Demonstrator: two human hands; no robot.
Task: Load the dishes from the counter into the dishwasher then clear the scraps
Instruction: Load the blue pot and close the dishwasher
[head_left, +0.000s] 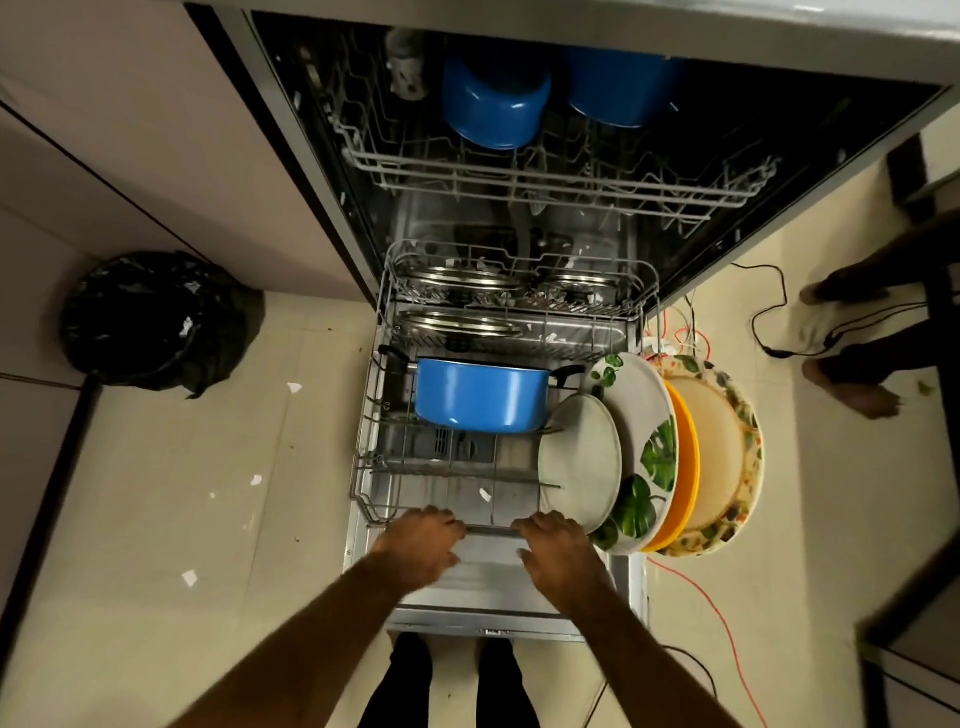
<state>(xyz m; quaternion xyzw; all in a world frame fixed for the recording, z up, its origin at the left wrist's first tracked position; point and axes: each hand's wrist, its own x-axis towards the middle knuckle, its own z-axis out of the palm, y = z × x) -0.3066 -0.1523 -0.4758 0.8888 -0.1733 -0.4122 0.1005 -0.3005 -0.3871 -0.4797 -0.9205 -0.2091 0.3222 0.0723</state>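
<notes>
The dishwasher stands open with its lower rack (374, 467) pulled out over the door. My left hand (421, 545) and my right hand (558, 551) both grip the rack's front bar, fingers curled over it. In the rack a blue pot (480, 397) lies on its side, steel lids (457, 325) stand behind it, and several plates lean on the right: a small white plate (579, 462), a leaf-print plate (649, 447), an orange plate (685, 467) and a floral plate (727, 452). The upper rack (561, 184) holds two blue pots (493, 104).
A black-lined bin (156, 322) stands on the floor at left. Paper scraps (189, 577) lie scattered on the tiles. Cables (769, 322) and an orange cord (717, 608) run along the floor at right, near another person's feet (852, 389). My own legs stand at the door's edge.
</notes>
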